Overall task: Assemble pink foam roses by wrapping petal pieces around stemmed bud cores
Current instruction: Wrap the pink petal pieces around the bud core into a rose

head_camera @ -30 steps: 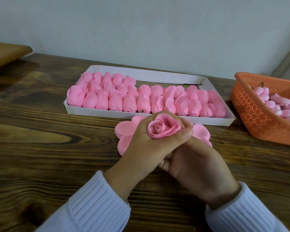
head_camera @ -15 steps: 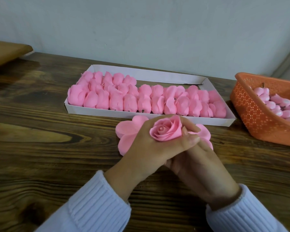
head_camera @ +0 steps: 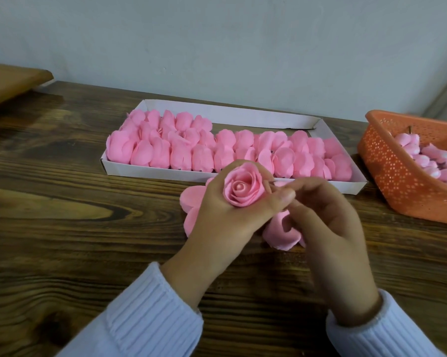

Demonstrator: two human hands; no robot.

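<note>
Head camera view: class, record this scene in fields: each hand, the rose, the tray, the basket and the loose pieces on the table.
left hand: grips the rose, bloom toward the camera
right hand: fingers curled beside the rose; what it holds is unclear
white tray: behind the hands, packed with foam roses
orange basket: far right, holds bud cores
petal pieces: flat on the wooden table, partly under the left hand
curled piece: below the right hand's fingers

One left hand (head_camera: 225, 220), one right hand (head_camera: 328, 228), one held rose (head_camera: 243, 186), one tray (head_camera: 217, 110) of perhaps thirty roses (head_camera: 181, 155), one basket (head_camera: 403, 186).
</note>
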